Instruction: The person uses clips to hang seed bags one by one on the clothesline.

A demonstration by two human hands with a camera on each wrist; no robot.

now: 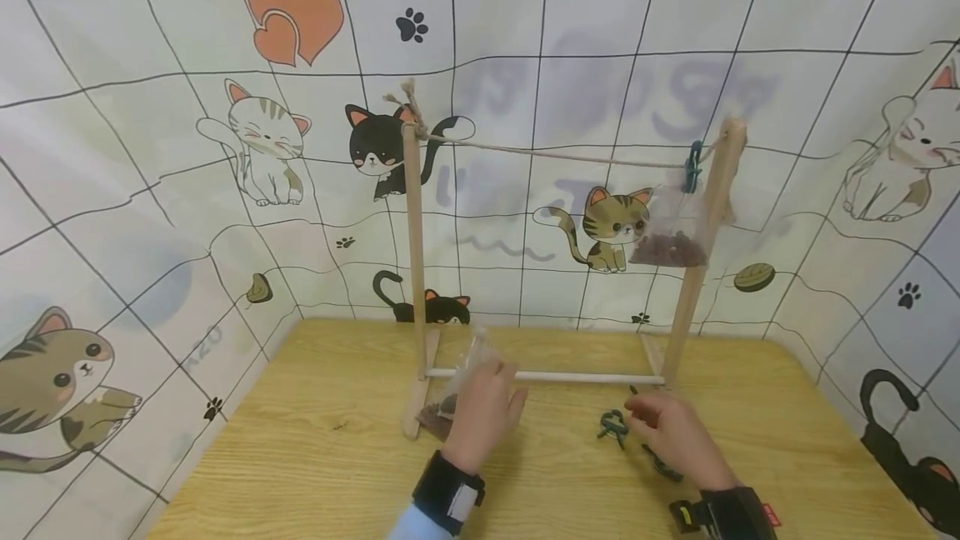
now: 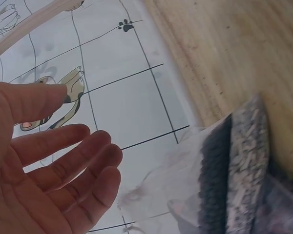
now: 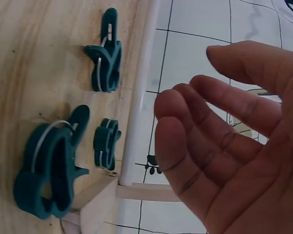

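My left hand is just in front of some clear plastic bags with dark contents, by the rack's left foot. In the left wrist view its fingers are loosely bent with nothing between them, and a bag stands beyond the fingertips. On the right, my right hand hovers by green spring clips on the table. The right wrist view shows three of these clips, the largest-looking clip nearest the camera; relaxed fingers stay apart from them. How many bags stand together I cannot tell.
A wooden rack stands on the wooden table, a string tied between its posts. Near the right post, a green clip holds a bag of reddish-brown contents on the string. Behind hangs a cat-patterned sheet.
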